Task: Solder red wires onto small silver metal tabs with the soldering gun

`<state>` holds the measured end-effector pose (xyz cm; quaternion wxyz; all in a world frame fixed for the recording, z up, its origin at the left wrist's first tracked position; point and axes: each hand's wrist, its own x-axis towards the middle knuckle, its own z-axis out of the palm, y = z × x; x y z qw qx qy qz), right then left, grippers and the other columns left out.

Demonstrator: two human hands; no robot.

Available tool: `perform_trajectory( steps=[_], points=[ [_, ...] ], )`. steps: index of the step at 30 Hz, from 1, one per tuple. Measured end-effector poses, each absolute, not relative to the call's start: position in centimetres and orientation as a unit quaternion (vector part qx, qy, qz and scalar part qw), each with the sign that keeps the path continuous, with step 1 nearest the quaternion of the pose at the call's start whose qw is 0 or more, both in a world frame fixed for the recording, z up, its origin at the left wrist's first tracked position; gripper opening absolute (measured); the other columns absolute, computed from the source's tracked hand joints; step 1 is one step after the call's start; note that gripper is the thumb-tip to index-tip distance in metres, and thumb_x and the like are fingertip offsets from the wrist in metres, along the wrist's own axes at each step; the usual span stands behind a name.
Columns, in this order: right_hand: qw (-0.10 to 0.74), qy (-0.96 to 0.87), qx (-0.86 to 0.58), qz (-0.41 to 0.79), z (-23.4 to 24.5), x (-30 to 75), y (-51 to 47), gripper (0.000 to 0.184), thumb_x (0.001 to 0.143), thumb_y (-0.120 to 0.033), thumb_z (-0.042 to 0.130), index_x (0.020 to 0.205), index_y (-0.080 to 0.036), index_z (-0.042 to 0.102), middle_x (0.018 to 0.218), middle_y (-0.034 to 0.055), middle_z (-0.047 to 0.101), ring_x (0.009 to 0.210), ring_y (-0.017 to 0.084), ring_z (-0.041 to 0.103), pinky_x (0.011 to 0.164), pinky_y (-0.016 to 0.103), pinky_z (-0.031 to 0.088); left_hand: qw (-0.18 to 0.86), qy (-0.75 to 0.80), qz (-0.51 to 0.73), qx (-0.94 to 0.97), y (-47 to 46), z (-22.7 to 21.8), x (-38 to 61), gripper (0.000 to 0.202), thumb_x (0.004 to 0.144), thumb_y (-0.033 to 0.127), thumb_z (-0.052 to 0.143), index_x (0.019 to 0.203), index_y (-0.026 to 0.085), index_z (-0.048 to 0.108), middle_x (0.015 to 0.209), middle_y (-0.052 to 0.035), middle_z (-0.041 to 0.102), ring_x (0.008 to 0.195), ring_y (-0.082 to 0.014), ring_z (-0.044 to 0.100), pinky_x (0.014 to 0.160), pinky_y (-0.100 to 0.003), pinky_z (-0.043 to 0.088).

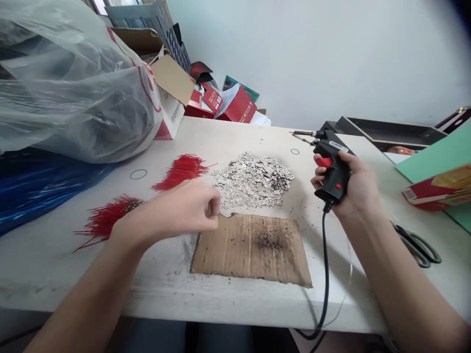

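My right hand [355,184] grips a black soldering gun [331,166] with a red trigger, its metal tip pointing left above the table. My left hand [191,206] is closed in a pinch beside the pile of small silver metal pieces [253,179]; what it holds is too small to make out. Just below the pile lies a scorched piece of brown cardboard [252,250]. Two bundles of red wires lie to the left, one far [182,171] and one near [106,218]. The gun's black cord [325,274] drops over the table's front edge.
A big clear plastic bag [73,83] and blue plastic [37,181] fill the left side. Cardboard and red boxes [221,103] stand at the back. Black scissors [417,245], a green sheet [437,157], a red box [437,191] and a dark tray [390,132] are at right.
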<state>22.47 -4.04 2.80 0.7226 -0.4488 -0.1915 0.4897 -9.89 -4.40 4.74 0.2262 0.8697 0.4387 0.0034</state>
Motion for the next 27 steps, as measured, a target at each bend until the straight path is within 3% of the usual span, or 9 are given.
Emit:
perform_trajectory(
  steps=[11, 27],
  points=[
    [0.717, -0.200, -0.448, 0.494, 2.7, 22.6, -4.1, 0.022, 0.099, -0.025, 0.059, 0.096, -0.012, 0.076, 0.094, 0.0080, 0.072, 0.062, 0.009, 0.052, 0.047, 0.017, 0.046, 0.266, 0.325, 0.017, 0.908, -6.4, 3.6, -6.4, 0.014, 0.077, 0.008, 0.057, 0.080, 0.020, 0.063, 0.078, 0.0043, 0.068, 0.070, -0.0114, 0.057, 0.061, -0.028, 0.038],
    [0.703, -0.210, -0.465, 0.496, 2.9, 22.3, -4.3, 0.027, 0.101, -0.027, 0.057, 0.086, -0.017, 0.077, 0.100, 0.0085, 0.072, 0.064, 0.010, 0.050, 0.049, 0.019, 0.046, 0.272, 0.320, -0.011, 0.907, -5.9, 3.7, -7.3, 0.016, 0.074, 0.007, 0.058, 0.071, 0.021, 0.065, 0.068, 0.0048, 0.066, 0.063, -0.0104, 0.056, 0.061, -0.029, 0.041]
  ],
)
